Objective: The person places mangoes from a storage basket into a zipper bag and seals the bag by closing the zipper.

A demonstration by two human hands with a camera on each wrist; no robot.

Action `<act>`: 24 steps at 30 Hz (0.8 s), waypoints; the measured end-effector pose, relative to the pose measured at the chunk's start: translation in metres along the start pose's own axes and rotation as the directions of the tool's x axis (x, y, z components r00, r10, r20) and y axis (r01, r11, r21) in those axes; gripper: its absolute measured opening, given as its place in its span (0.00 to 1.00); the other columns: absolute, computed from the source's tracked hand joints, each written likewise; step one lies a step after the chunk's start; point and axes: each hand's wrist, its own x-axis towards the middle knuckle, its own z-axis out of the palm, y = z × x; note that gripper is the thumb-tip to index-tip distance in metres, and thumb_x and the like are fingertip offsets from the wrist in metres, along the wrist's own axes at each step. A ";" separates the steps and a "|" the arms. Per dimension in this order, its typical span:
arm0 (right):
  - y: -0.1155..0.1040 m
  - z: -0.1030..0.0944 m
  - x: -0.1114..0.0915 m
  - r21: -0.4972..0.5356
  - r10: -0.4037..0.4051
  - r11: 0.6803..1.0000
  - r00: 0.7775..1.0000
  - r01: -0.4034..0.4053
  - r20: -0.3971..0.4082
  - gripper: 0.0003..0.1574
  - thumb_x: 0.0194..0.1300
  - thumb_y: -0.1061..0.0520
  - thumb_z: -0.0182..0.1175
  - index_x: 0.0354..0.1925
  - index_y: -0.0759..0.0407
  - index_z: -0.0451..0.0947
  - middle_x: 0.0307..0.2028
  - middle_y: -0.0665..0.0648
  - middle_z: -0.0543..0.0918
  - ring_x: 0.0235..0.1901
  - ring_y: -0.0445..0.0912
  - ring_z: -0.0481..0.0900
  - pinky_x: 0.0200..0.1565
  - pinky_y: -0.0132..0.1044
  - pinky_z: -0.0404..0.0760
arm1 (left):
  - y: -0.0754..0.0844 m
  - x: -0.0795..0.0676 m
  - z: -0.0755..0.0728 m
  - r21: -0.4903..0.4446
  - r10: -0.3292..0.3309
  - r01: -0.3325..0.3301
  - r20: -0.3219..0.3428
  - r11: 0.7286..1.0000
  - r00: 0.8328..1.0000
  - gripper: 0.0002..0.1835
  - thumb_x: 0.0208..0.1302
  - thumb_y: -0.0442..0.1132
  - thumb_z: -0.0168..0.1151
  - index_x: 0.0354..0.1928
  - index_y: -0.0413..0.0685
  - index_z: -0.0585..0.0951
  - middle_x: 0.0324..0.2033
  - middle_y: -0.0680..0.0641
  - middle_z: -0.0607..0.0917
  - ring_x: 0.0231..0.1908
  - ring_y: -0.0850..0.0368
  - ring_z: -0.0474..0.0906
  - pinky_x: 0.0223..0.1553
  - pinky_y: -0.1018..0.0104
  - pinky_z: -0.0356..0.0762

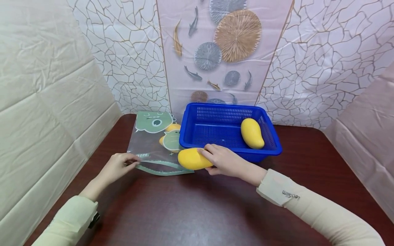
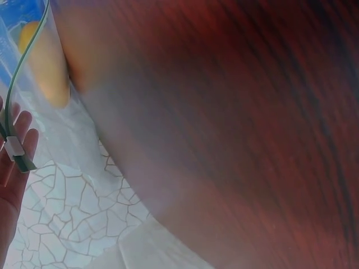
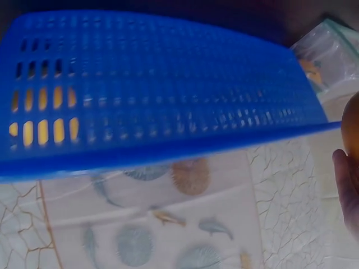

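Yellow mango (image 1: 191,159) sits in the right hand (image 1: 227,162), its right end clamped between thumb and fingers while the rest (most of the fruit) juts out leftward. It is at the right end of the parted mouth of a cartoon-printed zip bag (image 1: 150,145), before the near rim of a blue plastic basket (image 1: 212,135). The left hand (image 1: 118,167) pinches that mouth's left end. Through the plastic shows a yellow shape (image 1: 173,127), probably another mango, partly hidden by print. One further mango (image 1: 252,134) lies in the basket's right side.
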 end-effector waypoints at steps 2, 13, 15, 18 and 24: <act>-0.003 0.004 0.001 0.008 -0.004 1.000 1.000 0.004 0.008 0.37 0.50 0.52 0.70 0.56 0.61 0.70 0.40 0.55 0.76 0.38 0.45 0.75 0.43 0.33 0.80 | 0.000 0.000 0.000 -0.001 0.003 -0.003 0.000 1.000 1.000 0.06 0.51 0.28 0.68 0.33 0.43 0.85 0.29 0.50 0.87 0.29 0.60 0.84 0.31 0.65 0.82; -0.023 0.022 0.014 0.015 -0.053 0.998 0.999 0.053 0.006 0.37 0.48 0.51 0.71 0.55 0.60 0.71 0.37 0.53 0.75 0.35 0.43 0.73 0.40 0.31 0.78 | -0.001 -0.001 0.001 0.013 -0.001 0.001 -0.006 1.000 1.000 0.07 0.51 0.28 0.69 0.33 0.44 0.86 0.28 0.50 0.87 0.28 0.61 0.83 0.30 0.67 0.82; -0.028 0.025 0.016 0.012 -0.062 0.998 0.998 0.062 0.005 0.37 0.48 0.50 0.71 0.55 0.60 0.71 0.36 0.53 0.75 0.35 0.43 0.73 0.39 0.31 0.78 | -0.001 0.000 0.000 0.010 -0.002 0.002 -0.005 1.000 1.000 0.07 0.51 0.28 0.69 0.33 0.44 0.86 0.28 0.50 0.87 0.28 0.61 0.83 0.30 0.67 0.82; -0.035 0.031 0.019 -0.001 -0.077 0.997 0.997 0.077 -0.006 0.36 0.48 0.49 0.71 0.54 0.59 0.71 0.35 0.53 0.74 0.34 0.43 0.73 0.39 0.30 0.78 | 0.000 0.002 0.000 0.009 0.006 -0.006 -0.006 1.000 1.000 0.07 0.51 0.28 0.69 0.32 0.44 0.86 0.28 0.50 0.87 0.28 0.60 0.83 0.31 0.67 0.82; -0.048 0.043 0.024 -0.052 -0.093 0.994 0.996 0.092 -0.008 0.36 0.49 0.46 0.69 0.54 0.60 0.71 0.35 0.52 0.74 0.34 0.43 0.73 0.38 0.30 0.77 | 0.002 0.004 0.000 0.005 0.004 -0.004 -0.003 1.000 1.000 0.06 0.51 0.28 0.68 0.33 0.43 0.85 0.29 0.49 0.87 0.28 0.59 0.83 0.31 0.66 0.83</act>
